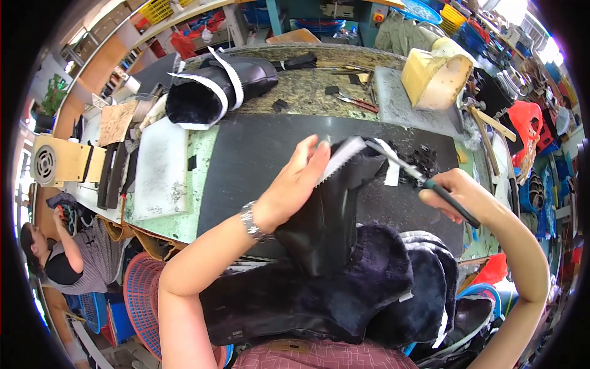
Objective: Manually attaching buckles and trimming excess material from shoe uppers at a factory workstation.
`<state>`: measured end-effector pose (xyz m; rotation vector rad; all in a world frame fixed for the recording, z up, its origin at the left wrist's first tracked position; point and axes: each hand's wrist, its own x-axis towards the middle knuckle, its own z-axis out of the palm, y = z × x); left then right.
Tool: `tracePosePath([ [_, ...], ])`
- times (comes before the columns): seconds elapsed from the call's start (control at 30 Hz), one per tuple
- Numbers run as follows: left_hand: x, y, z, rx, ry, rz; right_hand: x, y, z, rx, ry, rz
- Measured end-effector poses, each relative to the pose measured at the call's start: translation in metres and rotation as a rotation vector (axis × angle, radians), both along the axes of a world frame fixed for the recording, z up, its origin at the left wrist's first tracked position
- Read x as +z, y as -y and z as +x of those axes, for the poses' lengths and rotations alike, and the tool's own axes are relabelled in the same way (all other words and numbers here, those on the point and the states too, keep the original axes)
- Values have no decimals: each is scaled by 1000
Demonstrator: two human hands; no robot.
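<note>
My left hand (pixel 294 183) is closed around the upper edge of a black leather boot upper (pixel 329 215), its thumb beside a white zipper strip (pixel 342 158). The boot part stands tilted over the dark work mat, its lower end resting on black pieces at my lap. My right hand (pixel 460 195) grips a long metal tool with dark green handles (pixel 452 203). The tool's tip meets the boot's top edge near the zipper; whether it is shears or pliers I cannot tell. Black fur-lined boot pieces (pixel 375 264) lie across my lap.
Small black scraps (pixel 424 158) litter the dark mat (pixel 252 157). Another black boot with white zipper strips (pixel 215 89) lies at the back left. Farther back are red-handled tools (pixel 359 101) and a yellowish block (pixel 433 77). A red basket (pixel 138 301) and another person (pixel 83 255) are at left.
</note>
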<state>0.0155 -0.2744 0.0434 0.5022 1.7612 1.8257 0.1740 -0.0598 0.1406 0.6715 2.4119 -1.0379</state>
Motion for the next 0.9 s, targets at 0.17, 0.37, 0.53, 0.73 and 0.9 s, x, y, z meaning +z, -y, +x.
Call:
tracePosePath([
  [0.17, 31, 88, -16, -672, -89, -469, -3, -24, 44, -320, -277, -95],
  [0.37, 115, 176, -46, 317, -280, -200, -105, -169, 172, -255, -224, 1086],
  [0.53, 38, 167, -212, 741, -665, -429, -110, -143, 158, -332, 233, 1224],
  [0.73, -29, 33, -201, 769, -589, -337, -130, -141, 181, -275, 194, 1323],
  [0.9, -40, 17, -194, 694, -694, -702, -133, -144, 193, -263, 80, 1383],
])
